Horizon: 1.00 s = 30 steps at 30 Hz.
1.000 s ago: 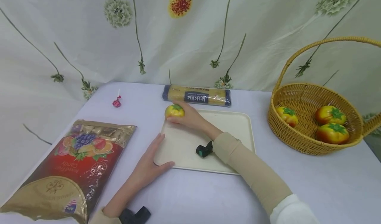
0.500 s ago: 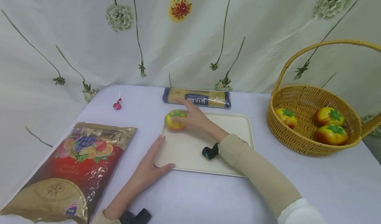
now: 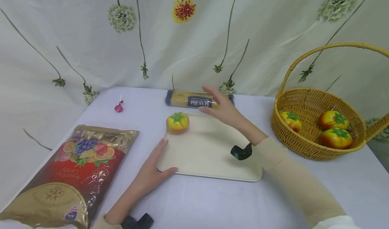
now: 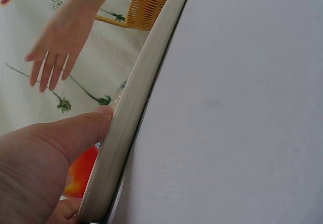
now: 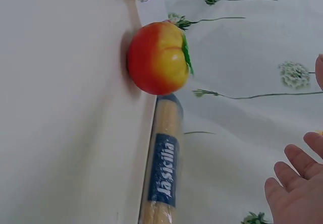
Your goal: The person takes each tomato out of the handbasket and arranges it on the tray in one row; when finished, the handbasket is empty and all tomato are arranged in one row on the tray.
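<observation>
A yellow-and-red persimmon [image 3: 177, 122] with a green leafy top sits at the far left corner of the cream tray [image 3: 209, 148]. In the right wrist view the same persimmon [image 5: 159, 60] shows its red side. My right hand [image 3: 225, 110] hovers over the back part of the tray, fingers spread, holding nothing and apart from the fruit. My left hand [image 3: 152, 171] rests against the near left corner of the tray, fingers along the left side and thumb on the near rim. In the left wrist view my left thumb [image 4: 83, 130] touches the tray rim [image 4: 118, 128].
Behind the tray lies a pack of spaghetti [image 3: 185, 99]. A wicker basket [image 3: 299, 148] with a tall handle, holding several similar fruits, stands on the right. At the left lie a candy bag [image 3: 88, 168] and a small pink lollipop [image 3: 119, 108].
My right hand has let go of the persimmon, which now sits on the tray's far left corner, and has drawn away to the right. My left hand has stayed at the tray.
</observation>
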Tool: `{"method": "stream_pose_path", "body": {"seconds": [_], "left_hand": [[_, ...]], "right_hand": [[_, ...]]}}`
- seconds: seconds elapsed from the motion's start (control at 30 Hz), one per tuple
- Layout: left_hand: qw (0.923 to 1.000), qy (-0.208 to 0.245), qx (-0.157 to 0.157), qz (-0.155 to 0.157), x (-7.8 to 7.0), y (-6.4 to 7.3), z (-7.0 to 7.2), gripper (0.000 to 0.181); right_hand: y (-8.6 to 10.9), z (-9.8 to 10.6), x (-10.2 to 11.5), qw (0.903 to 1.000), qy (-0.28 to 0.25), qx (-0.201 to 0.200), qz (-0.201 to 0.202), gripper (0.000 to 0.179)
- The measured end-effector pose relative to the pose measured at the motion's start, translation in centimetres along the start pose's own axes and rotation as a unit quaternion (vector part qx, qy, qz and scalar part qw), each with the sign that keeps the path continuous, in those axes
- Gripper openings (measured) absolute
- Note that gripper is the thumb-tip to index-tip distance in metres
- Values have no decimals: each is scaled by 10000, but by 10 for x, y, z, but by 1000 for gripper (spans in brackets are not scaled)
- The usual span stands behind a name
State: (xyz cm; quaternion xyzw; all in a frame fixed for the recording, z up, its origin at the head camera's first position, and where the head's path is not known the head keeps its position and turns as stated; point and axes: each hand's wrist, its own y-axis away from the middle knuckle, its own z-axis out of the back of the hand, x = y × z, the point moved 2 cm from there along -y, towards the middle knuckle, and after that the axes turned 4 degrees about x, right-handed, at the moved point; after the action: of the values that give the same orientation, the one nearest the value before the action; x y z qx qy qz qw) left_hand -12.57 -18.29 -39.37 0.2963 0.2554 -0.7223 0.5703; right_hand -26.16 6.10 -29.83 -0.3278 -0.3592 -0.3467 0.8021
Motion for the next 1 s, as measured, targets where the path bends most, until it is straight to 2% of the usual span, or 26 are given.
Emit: {"method": "stream_pose_path", "body": {"seconds": [0.2,0.4,0.53,0.77,1.0], "left_hand": [[9999,2,41,105,1,1,0,90],[10000,-14,11,82,2,1,0,90],[10000,-37,21,78,2,2,-1,89],[9999,-39,55,110,0,1,0,89],[9999,-57,83,110,-1,0,1,89]], "right_hand": [[19,34,5,9993,-227,-248,152,67],[39,60,6,9975,129,-681,94,64],[58,78,3,9958,122,-910,-5,62],[92,109,1,9906,-2,-1328,-342,60],[126,139,-15,9817,252,-1602,-999,58]]}}
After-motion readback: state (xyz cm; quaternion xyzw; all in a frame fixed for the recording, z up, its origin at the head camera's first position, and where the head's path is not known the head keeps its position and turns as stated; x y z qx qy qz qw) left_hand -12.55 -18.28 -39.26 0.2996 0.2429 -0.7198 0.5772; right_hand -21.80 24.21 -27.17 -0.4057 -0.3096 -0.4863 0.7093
